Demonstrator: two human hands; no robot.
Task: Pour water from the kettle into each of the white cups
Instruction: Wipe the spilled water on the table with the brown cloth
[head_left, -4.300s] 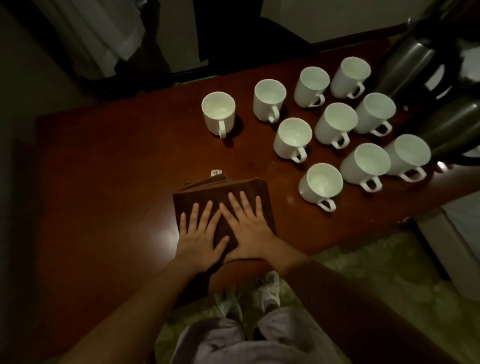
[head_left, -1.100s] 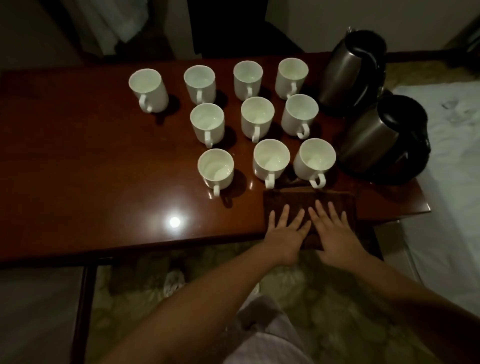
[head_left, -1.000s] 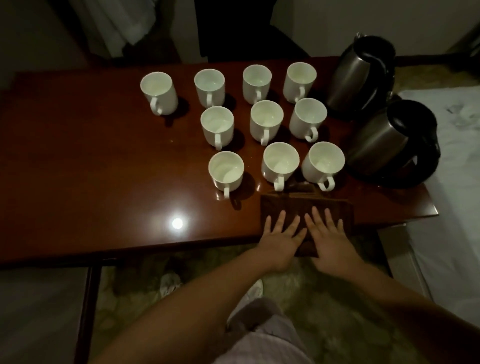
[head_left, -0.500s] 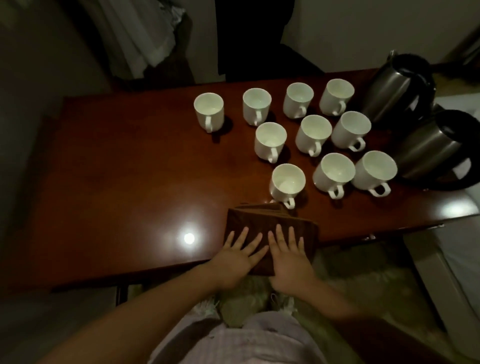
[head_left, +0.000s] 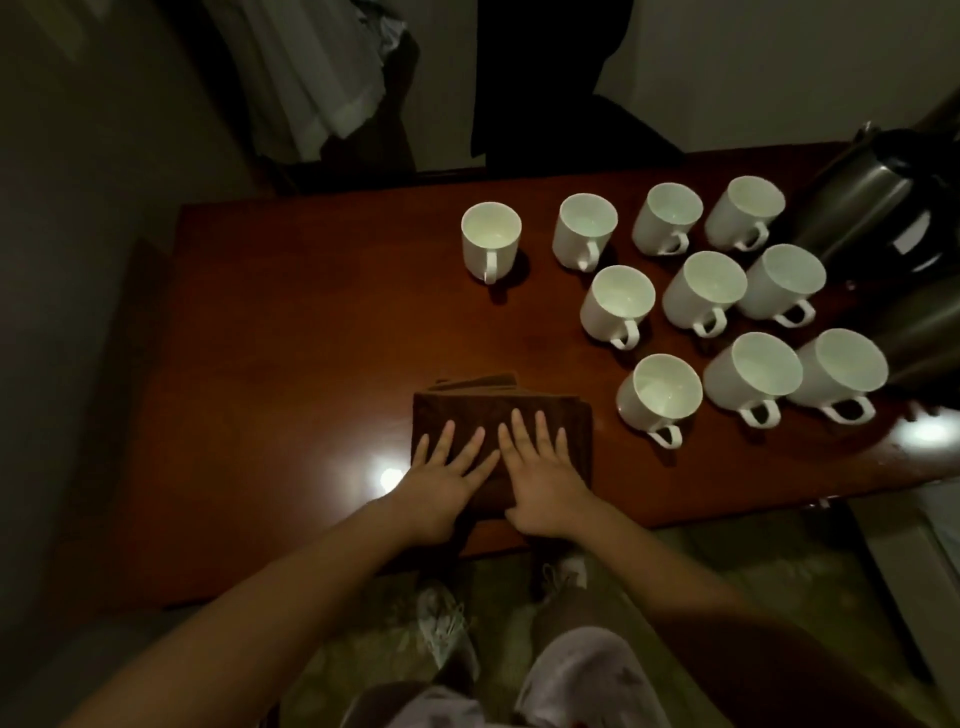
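Several white cups stand on the dark red wooden table (head_left: 291, 332), from the far left cup (head_left: 490, 240) to the near cup (head_left: 658, 396) and the near right cup (head_left: 840, 370). Two steel kettles with black handles sit at the right edge, the far one (head_left: 866, 197) and the near one (head_left: 919, 332), partly cut off by the frame. My left hand (head_left: 441, 480) and my right hand (head_left: 543, 475) lie flat, fingers straight, side by side on a folded brown cloth (head_left: 524, 410) near the table's front edge, left of the cups.
White fabric (head_left: 311, 67) hangs beyond the table's far left. A dark chair back (head_left: 540, 83) stands behind the table. A bright light reflection (head_left: 388, 478) shines on the tabletop by my left hand. Patterned floor and my feet show below the front edge.
Both hands have slid the brown cloth leftward along the table's front edge, from in front of the right cups near the kettles to left of the cups.
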